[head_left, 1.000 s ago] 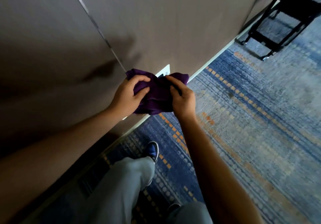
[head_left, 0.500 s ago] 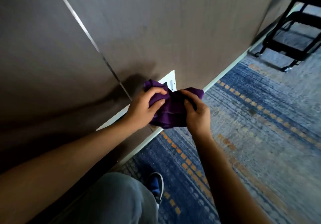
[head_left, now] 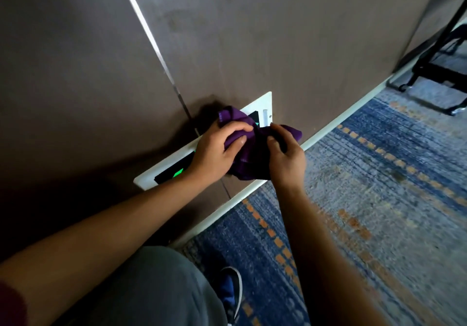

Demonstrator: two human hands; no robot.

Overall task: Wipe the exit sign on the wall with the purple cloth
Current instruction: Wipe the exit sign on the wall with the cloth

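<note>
Both hands, left hand (head_left: 214, 153) & right hand (head_left: 286, 160), now closer to exit sign (head_left: 262, 103), each clenched on bunched purple cloth (head_left: 249, 148); wiping abt to start.

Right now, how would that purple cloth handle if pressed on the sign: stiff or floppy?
Likely floppy: the purple cloth bunches in folds between the left hand and right hand. Probably light, since fingertips alone hold it. It should conform to the flat exit sign rather than slide as a pad.
</note>
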